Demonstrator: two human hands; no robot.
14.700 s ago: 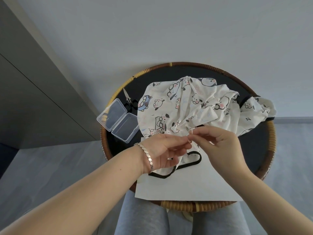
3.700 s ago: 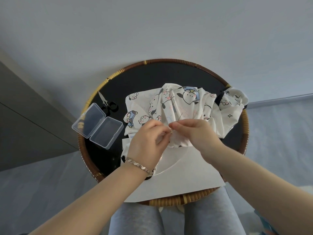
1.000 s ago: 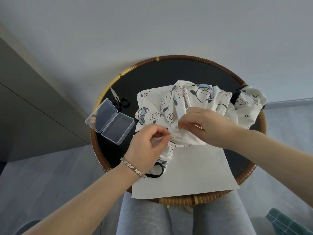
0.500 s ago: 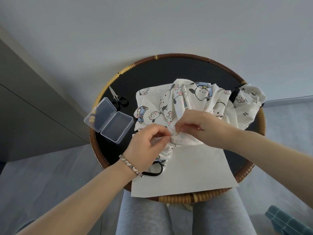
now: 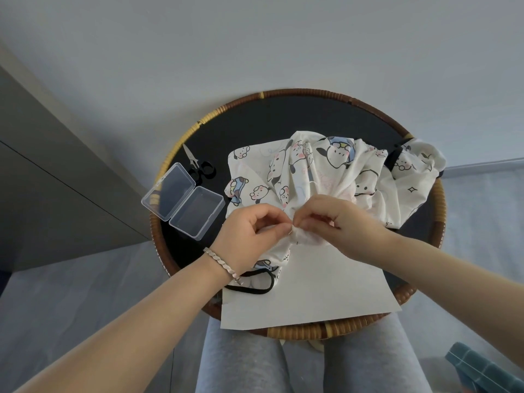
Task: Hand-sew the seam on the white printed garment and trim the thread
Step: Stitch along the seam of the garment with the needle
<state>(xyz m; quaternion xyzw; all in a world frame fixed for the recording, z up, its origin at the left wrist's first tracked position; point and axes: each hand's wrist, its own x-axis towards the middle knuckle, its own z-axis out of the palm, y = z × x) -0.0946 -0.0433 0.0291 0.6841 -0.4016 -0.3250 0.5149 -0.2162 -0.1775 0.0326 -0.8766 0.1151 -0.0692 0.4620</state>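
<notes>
White cloth printed with cartoon puppies, the white printed garment lies bunched on the round dark tabletop with a woven rim, and its near fold is lifted between the two hands. The left hand, with a silver bracelet on its wrist, pinches the fold with curled fingers. The right hand pinches the same fold just beside it, fingertips nearly touching. Whether either holds a needle is too small to tell. A white sheet of paper lies beneath the hands at the near edge. Left of the garment sit an open clear plastic box and, just behind it, small black-handled scissors.
</notes>
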